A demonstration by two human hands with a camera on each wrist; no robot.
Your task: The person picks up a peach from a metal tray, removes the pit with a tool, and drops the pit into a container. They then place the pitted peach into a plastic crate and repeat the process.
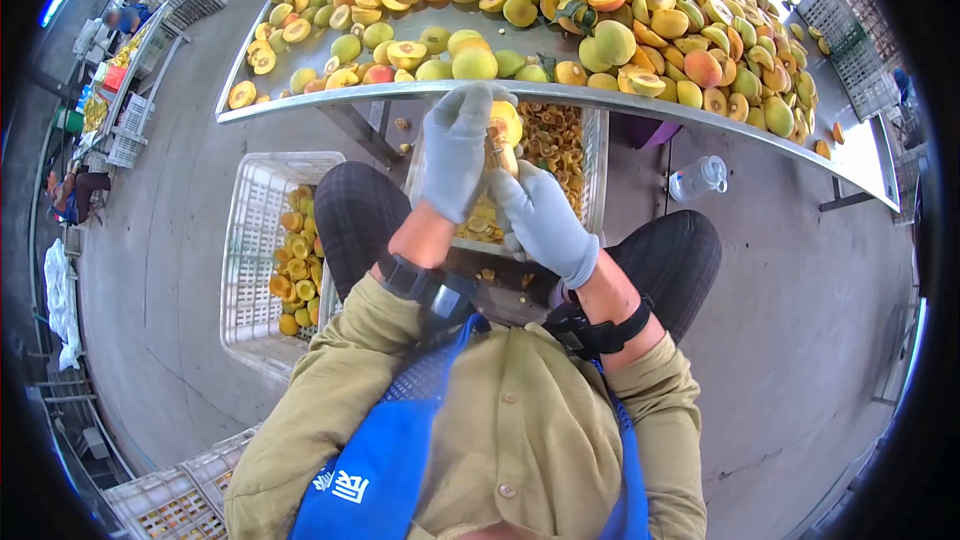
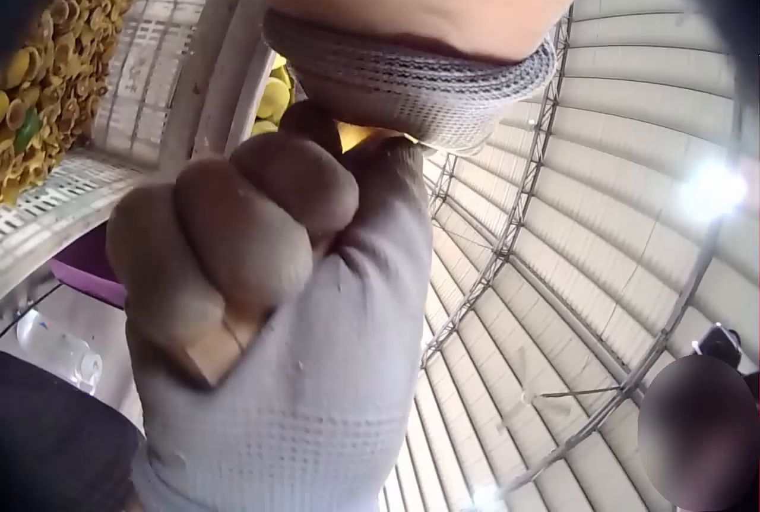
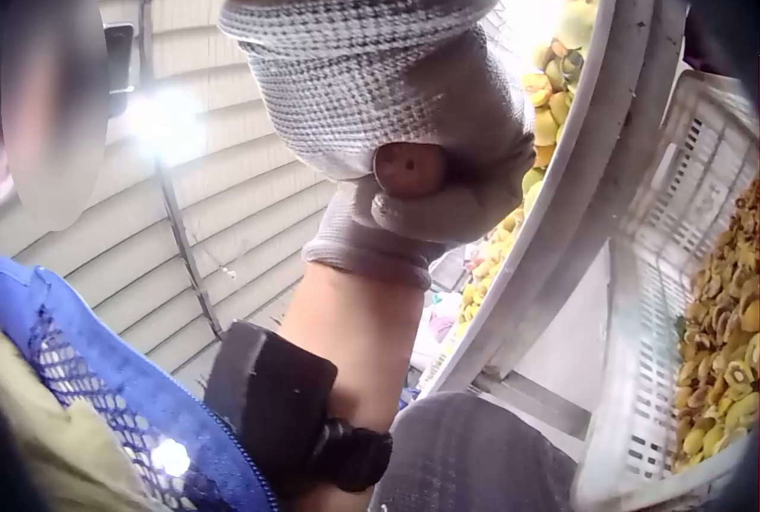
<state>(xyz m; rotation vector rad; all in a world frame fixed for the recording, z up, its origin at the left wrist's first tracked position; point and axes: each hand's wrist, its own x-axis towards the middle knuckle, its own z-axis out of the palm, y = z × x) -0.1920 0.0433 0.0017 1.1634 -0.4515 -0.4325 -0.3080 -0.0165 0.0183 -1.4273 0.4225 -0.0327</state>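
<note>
My gloved left hand (image 1: 455, 155) is raised at the table's front edge and grips a yellow peach (image 1: 508, 121), its cut flesh turned up. Just below and to the right, my gloved right hand (image 1: 548, 222) holds a tool by its wooden handle (image 1: 501, 152), whose upper end meets the fruit. In the left wrist view the right hand's fingers (image 2: 244, 221) curl round that handle (image 2: 216, 349). The right wrist view shows a round brown end (image 3: 410, 168) poking out between the gloves. The tool's working end is hidden by the hands and fruit.
A metal table (image 1: 330, 95) bears a big heap of whole and halved peaches (image 1: 670, 25). Beneath the hands stands a white crate (image 1: 594, 160) of pits and scraps. Another crate (image 1: 240, 270) with peach halves stands left of the knees. A clear plastic bottle (image 1: 700, 178) lies right.
</note>
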